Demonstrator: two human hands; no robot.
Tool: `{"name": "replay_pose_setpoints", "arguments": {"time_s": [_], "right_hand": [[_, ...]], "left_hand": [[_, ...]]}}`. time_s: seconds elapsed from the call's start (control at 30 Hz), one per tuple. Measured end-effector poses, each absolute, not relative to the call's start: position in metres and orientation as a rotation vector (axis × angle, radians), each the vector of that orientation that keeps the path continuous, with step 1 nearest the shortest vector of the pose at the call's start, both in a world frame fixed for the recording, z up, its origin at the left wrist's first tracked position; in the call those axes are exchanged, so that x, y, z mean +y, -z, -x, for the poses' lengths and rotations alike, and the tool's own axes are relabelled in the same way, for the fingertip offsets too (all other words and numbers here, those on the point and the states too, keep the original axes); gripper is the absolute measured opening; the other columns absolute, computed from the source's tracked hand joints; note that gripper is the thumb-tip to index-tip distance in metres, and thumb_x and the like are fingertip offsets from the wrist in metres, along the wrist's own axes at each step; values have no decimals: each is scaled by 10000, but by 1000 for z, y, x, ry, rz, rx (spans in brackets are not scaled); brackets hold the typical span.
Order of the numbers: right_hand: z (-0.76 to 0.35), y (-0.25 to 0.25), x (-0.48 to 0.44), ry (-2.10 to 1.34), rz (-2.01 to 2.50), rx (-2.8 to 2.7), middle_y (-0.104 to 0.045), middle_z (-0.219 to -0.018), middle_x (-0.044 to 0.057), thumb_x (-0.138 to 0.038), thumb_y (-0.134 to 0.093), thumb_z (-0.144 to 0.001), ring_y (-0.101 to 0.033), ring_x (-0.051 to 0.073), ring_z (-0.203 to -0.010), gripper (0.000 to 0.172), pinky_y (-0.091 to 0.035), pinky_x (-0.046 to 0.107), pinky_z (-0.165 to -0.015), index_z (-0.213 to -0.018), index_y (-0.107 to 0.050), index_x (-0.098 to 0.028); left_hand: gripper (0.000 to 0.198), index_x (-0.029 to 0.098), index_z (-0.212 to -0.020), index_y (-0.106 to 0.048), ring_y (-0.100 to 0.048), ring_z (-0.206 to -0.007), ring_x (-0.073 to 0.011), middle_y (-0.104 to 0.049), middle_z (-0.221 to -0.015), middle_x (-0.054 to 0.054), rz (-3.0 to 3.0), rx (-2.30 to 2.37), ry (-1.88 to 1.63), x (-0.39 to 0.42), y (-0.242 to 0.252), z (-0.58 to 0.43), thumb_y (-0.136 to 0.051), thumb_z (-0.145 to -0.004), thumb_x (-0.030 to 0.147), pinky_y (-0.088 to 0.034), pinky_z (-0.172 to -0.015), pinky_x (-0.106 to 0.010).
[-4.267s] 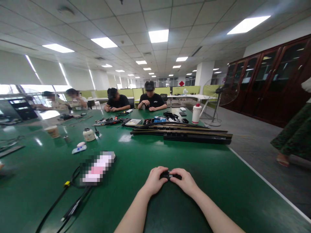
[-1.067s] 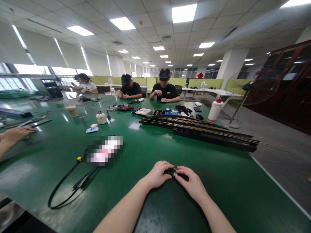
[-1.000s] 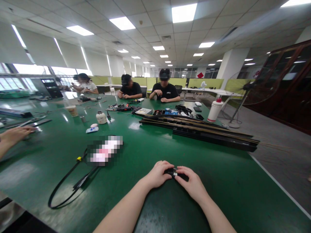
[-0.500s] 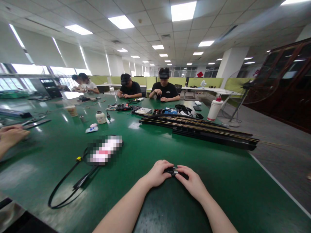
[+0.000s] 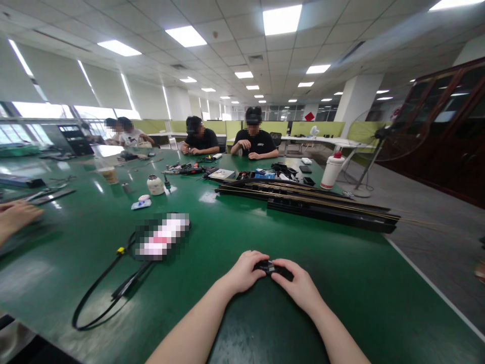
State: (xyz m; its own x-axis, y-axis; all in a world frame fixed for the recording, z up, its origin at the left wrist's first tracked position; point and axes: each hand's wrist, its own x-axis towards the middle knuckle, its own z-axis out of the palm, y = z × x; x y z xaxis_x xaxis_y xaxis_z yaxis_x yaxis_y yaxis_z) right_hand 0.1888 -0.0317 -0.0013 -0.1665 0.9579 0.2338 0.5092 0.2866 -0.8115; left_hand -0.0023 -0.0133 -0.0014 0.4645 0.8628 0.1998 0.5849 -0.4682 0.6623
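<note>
Close to the front of the green table (image 5: 223, 237), both hands close on one small black object with a pale, shiny part (image 5: 270, 268). My left hand (image 5: 246, 270) grips its left end, thumb below and fingers over the top. From the right, my right hand (image 5: 297, 283) pinches the other end between thumb and fingers. The fingers cover most of the object, so its kind cannot be made out. To the left lies a phone-like device with a blurred screen (image 5: 164, 237), and a black strap (image 5: 81, 298) with a yellow piece loops beside it.
Long black rails (image 5: 329, 215) with thin rods lie across the right side. Beyond stand a white bottle with a red cap (image 5: 332, 172), a small cream jar (image 5: 155, 185) and assorted tools (image 5: 189, 168). A co-worker's hand (image 5: 17, 217) is at far left. Other people sit across the table.
The whole view has shifted slightly. Both hands keep their hold, and the pale part of the small black object shows at a slightly different angle. The co-worker's hand at left has moved a little.
</note>
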Motion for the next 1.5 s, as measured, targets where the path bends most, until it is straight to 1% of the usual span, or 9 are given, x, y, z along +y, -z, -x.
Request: {"name": "replay_pose_setpoints", "arguments": {"time_s": [0.17, 0.4, 0.6, 0.7, 0.8, 1.03, 1.23, 1.37, 1.5], "right_hand": [[-192, 4, -30, -765, 1377, -1772, -685, -1029, 63, -368, -567, -746, -607, 238, -1013, 210, -430, 397, -948, -826, -714, -243], [-191, 3, -31, -745, 1369, -1775, -701, -965, 54, -343, -570, -739, -621, 236, -965, 180, -451, 379, -911, -819, -696, -242], [-191, 2, -32, -739, 1358, -1813, -694, -996, 53, -334, -529, -769, -616, 227, -980, 222, -453, 374, -912, -883, -696, -242], [-190, 3, -32, -702, 1328, -1859, -686, -1024, 67, -344, -571, -752, -602, 236, -1014, 230, -434, 394, -938, -909, -701, -238], [-189, 5, -32, -682, 1321, -1860, -692, -1003, 72, -339, -626, -718, -607, 245, -1003, 199, -438, 400, -929, -867, -705, -233], [-189, 7, -30, -712, 1311, -1851, -696, -999, 60, -322, -632, -718, -610, 235, -1000, 166, -439, 383, -929, -842, -698, -234], [-188, 2, -32, -748, 1358, -1835, -689, -1017, 77, -310, -627, -708, -602, 248, -1020, 180, -430, 398, -942, -844, -702, -220], [-190, 2, -32, -768, 1333, -1848, -692, -1003, 74, -281, -628, -698, -612, 239, -987, 232, -446, 391, -920, -911, -688, -210], [-193, 2, -32, -815, 1331, -1826, -669, -1082, 68, -259, -619, -703, -595, 233, -1029, 329, -423, 405, -957, -1028, -657, -222]], "left_hand": [[409, 198, -1143, -579, -519, -1074, -222, -607, -1134, -66, -2216, 1205, -711, -13, 0, 2, -661, -746, 147, -359, -984, -370], [412, 213, -1137, -580, -520, -1077, -224, -608, -1128, -60, -2212, 1186, -716, -14, -1, 3, -658, -740, 133, -358, -986, -376], [401, 213, -1130, -587, -521, -1070, -223, -608, -1124, -59, -2211, 1193, -716, -14, -1, 3, -659, -742, 141, -361, -984, -370], [395, 213, -1127, -592, -521, -1070, -223, -610, -1116, -59, -2211, 1190, -717, -14, 0, 3, -661, -742, 153, -362, -984, -367], [398, 218, -1134, -591, -516, -1081, -224, -606, -1124, -57, -2211, 1185, -714, -14, -1, 2, -658, -746, 158, -352, -994, -371], [393, 208, -1134, -593, -520, -1077, -222, -609, -1121, -61, -2222, 1188, -696, -14, -1, 3, -661, -749, 158, -341, -1004, -371], [386, 189, -1128, -591, -527, -1068, -218, -614, -1126, -64, -2251, 1187, -710, -15, -1, 2, -668, -750, 160, -356, -992, -365], [358, 193, -1133, -581, -518, -1093, -221, -602, -1163, -64, -2273, 1181, -743, -15, 1, 2, -634, -781, 162, -351, -998, -378], [345, 191, -1133, -578, -514, -1100, -218, -592, -1177, -68, -2275, 1187, -777, -15, 3, 1, -605, -793, 143, -362, -998, -371]]}}
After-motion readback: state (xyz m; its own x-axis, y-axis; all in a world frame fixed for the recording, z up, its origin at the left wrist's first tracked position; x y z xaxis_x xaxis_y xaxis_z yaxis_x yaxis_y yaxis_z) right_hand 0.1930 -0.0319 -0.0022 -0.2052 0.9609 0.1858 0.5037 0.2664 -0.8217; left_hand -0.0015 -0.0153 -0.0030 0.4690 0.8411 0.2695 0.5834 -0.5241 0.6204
